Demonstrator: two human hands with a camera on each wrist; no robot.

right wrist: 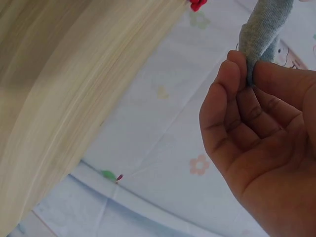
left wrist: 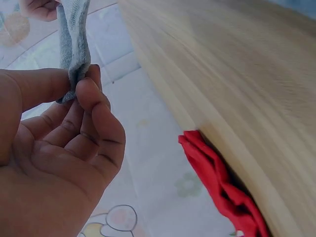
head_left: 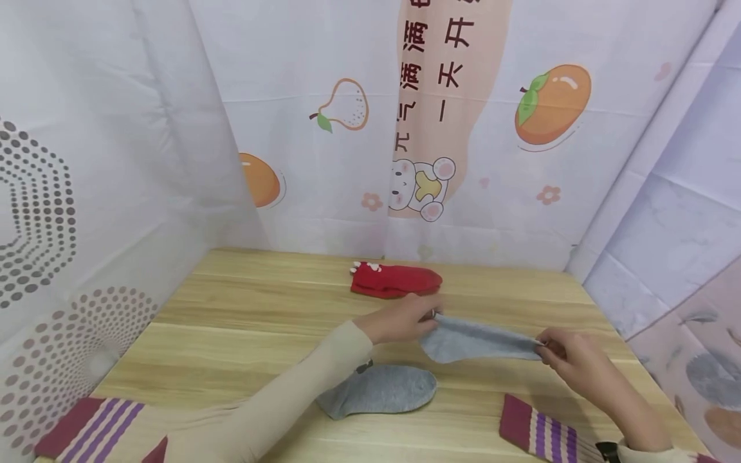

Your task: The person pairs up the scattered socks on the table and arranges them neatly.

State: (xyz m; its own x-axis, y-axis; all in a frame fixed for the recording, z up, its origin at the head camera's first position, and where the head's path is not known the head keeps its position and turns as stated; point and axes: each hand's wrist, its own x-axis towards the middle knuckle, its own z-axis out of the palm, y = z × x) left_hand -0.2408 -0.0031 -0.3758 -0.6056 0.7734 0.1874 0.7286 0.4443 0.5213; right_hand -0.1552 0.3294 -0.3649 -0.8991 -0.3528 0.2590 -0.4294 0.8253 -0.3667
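A grey sock (head_left: 480,341) is stretched lengthwise between both hands, raised over the table. My left hand (head_left: 399,318) pinches one end of it between thumb and fingers, as the left wrist view also shows with the sock (left wrist: 76,44) rising from the fingertips. At the other end my right hand (head_left: 579,363) pinches the sock edge; in the right wrist view the fabric (right wrist: 264,34) runs up from thumb and fingertips. A second grey sock (head_left: 388,390) lies flat on the table below, partly hidden by the left forearm.
Behind the left hand, a red folded pair of socks (head_left: 396,280) lies near the table's back edge. The wooden table (head_left: 231,308) meets a printed white curtain (head_left: 312,212) at the back, with more hanging cloth on both sides.
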